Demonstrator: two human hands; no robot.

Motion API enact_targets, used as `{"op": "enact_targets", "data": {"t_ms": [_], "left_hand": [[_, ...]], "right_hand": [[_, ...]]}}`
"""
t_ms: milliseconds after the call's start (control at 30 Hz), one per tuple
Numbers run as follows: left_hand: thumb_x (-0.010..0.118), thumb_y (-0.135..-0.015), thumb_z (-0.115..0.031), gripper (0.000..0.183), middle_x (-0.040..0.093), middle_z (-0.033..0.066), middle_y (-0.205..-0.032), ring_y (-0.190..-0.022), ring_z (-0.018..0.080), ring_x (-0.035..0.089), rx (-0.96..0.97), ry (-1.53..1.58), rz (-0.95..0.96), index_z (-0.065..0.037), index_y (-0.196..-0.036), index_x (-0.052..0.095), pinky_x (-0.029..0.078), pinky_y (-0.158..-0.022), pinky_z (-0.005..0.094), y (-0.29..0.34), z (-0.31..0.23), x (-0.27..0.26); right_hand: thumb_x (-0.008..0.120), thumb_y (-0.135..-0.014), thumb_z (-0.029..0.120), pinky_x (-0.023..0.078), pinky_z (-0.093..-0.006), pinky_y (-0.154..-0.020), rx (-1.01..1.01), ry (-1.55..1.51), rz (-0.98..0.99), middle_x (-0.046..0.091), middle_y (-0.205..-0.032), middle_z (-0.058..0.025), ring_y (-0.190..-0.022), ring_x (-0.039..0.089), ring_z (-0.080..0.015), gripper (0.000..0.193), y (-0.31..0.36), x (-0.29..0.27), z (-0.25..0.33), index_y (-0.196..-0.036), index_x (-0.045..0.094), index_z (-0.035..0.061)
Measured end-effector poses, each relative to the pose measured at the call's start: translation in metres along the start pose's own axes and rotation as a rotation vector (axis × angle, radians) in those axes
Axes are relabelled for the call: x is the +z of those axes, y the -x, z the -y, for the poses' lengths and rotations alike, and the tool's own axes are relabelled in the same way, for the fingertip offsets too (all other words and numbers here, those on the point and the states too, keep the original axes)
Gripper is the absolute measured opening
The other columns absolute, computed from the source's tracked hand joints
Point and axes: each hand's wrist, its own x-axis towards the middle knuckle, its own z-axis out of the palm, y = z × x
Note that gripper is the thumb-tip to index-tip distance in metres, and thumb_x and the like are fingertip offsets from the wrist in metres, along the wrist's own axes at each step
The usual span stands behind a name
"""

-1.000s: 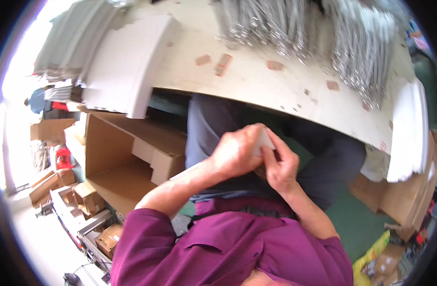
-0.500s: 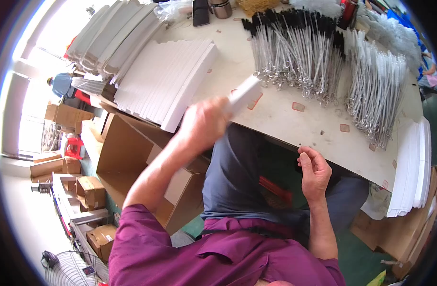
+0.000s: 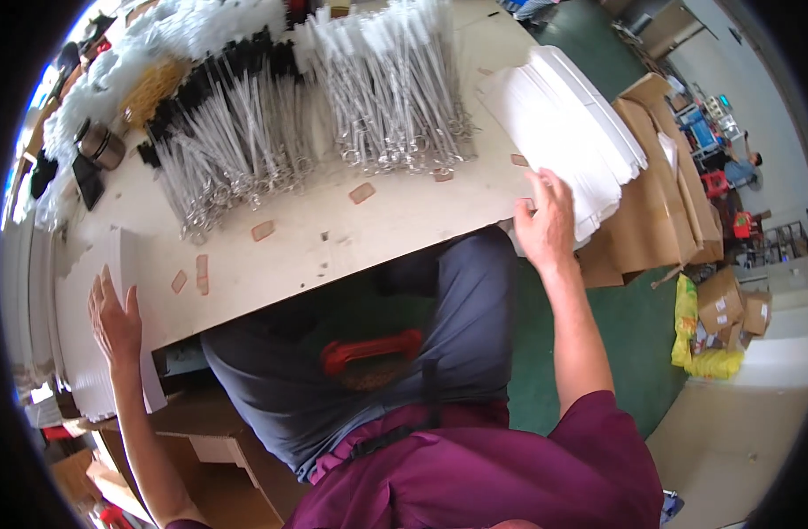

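My left hand [image 3: 115,324] lies over the row of narrow white boxes [image 3: 86,366] at the left end of the table, fingers extended and holding nothing. My right hand [image 3: 547,225] is at the near left edge of a stack of flat white cartons [image 3: 558,115] at the table's right end. Its fingers are parted, the fingertips at the top sheet; whether they touch it I cannot tell. Between the hands lie a bundle of thin brushes with black bristles [image 3: 236,132] and one with white bristles [image 3: 395,88], their wire loops toward me.
A steel cup [image 3: 100,145] and a dark phone [image 3: 87,182] stand at the back left, near clear plastic bags [image 3: 201,22]. Cardboard boxes stand below at the left [image 3: 219,467] and right [image 3: 655,189]. A red plastic object [image 3: 368,346] sits under the table between my legs.
My view has swung to the right. The narrow white box has left my left hand, which now rests over the row of boxes. My right hand has moved from the table edge to the flat cartons.
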Motion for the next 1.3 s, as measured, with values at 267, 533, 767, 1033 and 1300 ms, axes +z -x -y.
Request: {"op": "enact_targets", "data": {"t_ms": [267,533,767,1033,1300], "left_hand": [[0.072,-0.090,-0.007,0.051,0.056,0.0276,-0.145,-0.134,0.0461,0.055,0.148,0.399,0.123,0.001,-0.139,0.060,0.046,-0.111,0.0515,0.038,-0.121,-0.041],[0.074,-0.088,-0.007,0.047,0.056,0.0275,-0.145,-0.135,0.0464,0.054,0.262,0.541,0.195,0.003,-0.132,0.061,0.043,-0.114,0.0534,0.049,-0.178,-0.042],[0.075,-0.087,-0.008,0.048,0.057,0.0274,-0.145,-0.132,0.0464,0.056,0.312,0.565,0.173,0.003,-0.132,0.061,0.044,-0.113,0.0536,0.052,-0.192,-0.048],[0.076,-0.086,-0.008,0.049,0.057,0.0281,-0.144,-0.131,0.0469,0.056,0.339,0.640,0.175,0.003,-0.131,0.061,0.045,-0.113,0.0540,0.053,-0.203,-0.056],[0.082,-0.079,-0.014,0.073,0.046,0.0273,-0.156,-0.142,0.0452,0.046,0.641,0.685,0.015,0.002,-0.144,0.052,0.034,-0.121,0.0577,0.031,-0.264,-0.116]], "right_hand": [[0.076,-0.084,0.009,0.038,-0.0512,-0.116,0.126,0.344,0.171,0.057,-0.139,-0.0242,-0.135,0.051,-0.0407,0.059,0.012,-0.018,-0.093,-0.138,0.056,-0.0031],[0.083,-0.078,0.013,0.043,-0.0484,-0.111,0.263,0.167,0.111,0.062,-0.130,-0.0230,-0.127,0.055,-0.0411,0.065,0.004,-0.023,-0.082,-0.136,0.057,-0.0026],[0.083,-0.073,0.014,0.045,-0.0481,-0.110,0.361,0.246,0.164,0.060,-0.122,-0.0250,-0.121,0.056,-0.0405,0.069,-0.005,-0.037,-0.068,-0.134,0.057,-0.0047],[0.081,-0.078,0.012,0.046,-0.0462,-0.111,0.470,-0.011,-0.150,0.059,-0.130,-0.0238,-0.128,0.056,-0.0389,0.067,-0.004,-0.039,-0.075,-0.137,0.053,-0.0035],[0.075,-0.077,0.007,0.051,-0.0470,-0.104,-0.306,-0.570,0.247,0.060,-0.127,-0.0251,-0.119,0.060,-0.0430,0.066,0.004,-0.041,0.080,-0.138,0.051,-0.0019]]}}
